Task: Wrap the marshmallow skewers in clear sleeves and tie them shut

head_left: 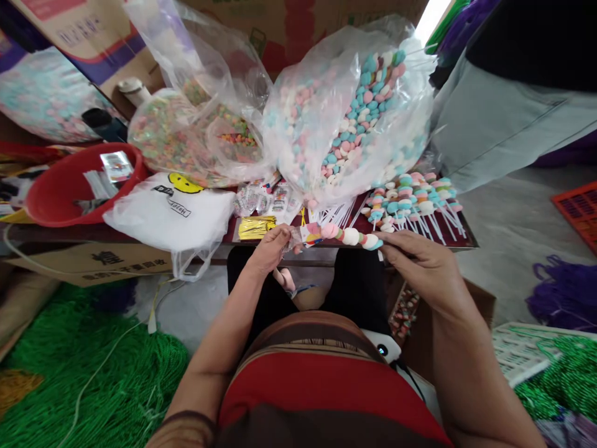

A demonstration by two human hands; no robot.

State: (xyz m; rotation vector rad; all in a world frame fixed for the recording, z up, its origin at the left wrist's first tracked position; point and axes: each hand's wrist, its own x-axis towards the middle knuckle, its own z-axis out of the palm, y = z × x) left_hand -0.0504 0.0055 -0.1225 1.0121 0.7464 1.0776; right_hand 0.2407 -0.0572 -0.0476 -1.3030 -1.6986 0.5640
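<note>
Over my lap, a candy skewer [351, 236] of pink, white, green and blue pieces lies level between my hands. My right hand [422, 264] pinches its right end, by the last blue piece. My left hand [272, 249] is closed on a clear printed wrapper [308, 233], which meets the skewer's left end; how far the candy sits inside is hard to make out. Just beyond on the table lie finished-looking candy skewers [415, 199] with white sticks, loose white sticks [338, 213], gold twist ties [256, 228] and a pile of printed wrappers [270, 198].
Behind stand a big clear bag of pastel candies [349, 124] and a bag of small ring candies [186, 137]. At left are a red basin [51, 193] and a white plastic bag [175, 202]. A person in grey trousers [508, 118] stands at right. Green cord [102, 367] covers the floor.
</note>
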